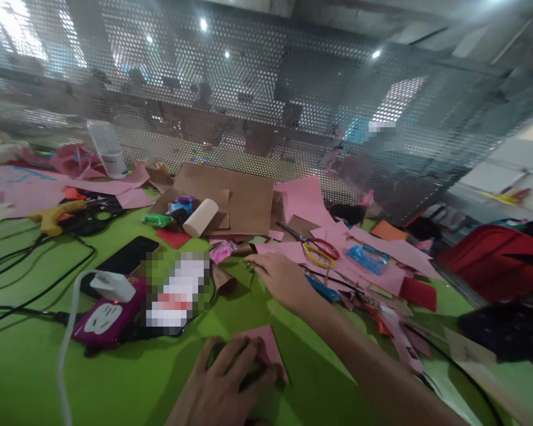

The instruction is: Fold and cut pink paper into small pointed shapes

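My left hand (231,378) lies over a small square of pink paper (270,349) on the green table, its fingers spread and slightly bent. Part of the paper is hidden under the fingers. Farther out, my right hand (273,275) reaches leftward with its fingertips together, low over the table. Something small may be at those fingertips, too blurred to name. Close by them are a pink plastic-wrapped packet (222,251) and a curled brown paper piece (223,279). Beyond the right wrist lie scissors (320,251) with red and yellow handles.
A blurred-out phone (177,293), a dark phone (135,257) and a purple power strip (109,316) with cables stand left. A yellow glue gun (60,216), a cardboard tube (201,218) and brown cardboard (244,195) sit farther back. Pink scraps and a pink glue gun (404,343) lie right.
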`<action>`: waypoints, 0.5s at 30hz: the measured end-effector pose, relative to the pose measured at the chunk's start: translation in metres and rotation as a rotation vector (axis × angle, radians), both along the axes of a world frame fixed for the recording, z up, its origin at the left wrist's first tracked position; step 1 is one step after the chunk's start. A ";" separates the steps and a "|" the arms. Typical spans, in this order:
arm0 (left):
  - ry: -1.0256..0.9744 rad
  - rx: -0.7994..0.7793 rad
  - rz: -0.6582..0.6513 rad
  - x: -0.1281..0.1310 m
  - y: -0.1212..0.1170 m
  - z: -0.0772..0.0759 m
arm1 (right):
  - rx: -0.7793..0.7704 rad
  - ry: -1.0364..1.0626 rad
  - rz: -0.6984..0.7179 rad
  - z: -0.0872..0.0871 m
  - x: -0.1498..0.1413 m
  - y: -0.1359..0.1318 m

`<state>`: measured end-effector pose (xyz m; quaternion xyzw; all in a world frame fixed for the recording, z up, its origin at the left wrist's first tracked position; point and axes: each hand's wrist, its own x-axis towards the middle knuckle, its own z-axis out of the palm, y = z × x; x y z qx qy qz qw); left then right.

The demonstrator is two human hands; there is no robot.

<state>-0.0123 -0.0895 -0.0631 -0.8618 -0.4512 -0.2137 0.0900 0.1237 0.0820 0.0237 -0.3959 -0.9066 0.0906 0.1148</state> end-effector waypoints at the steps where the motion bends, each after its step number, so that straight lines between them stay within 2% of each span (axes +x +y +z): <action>1: -0.004 -0.010 0.002 0.000 0.000 -0.001 | 0.000 -0.006 -0.020 -0.004 -0.005 0.004; 4: -0.008 -0.038 0.007 0.001 -0.001 -0.002 | -0.003 -0.017 -0.070 -0.011 -0.011 0.011; 7: -0.011 -0.052 0.014 0.003 -0.002 0.004 | -0.006 -0.018 -0.121 -0.010 -0.009 0.009; 11: -0.056 -0.052 0.018 0.005 -0.003 0.010 | -0.002 0.003 -0.212 0.003 -0.002 -0.001; 15: -0.109 -0.092 0.009 0.005 -0.004 0.004 | -0.010 0.036 -0.262 0.022 0.010 -0.012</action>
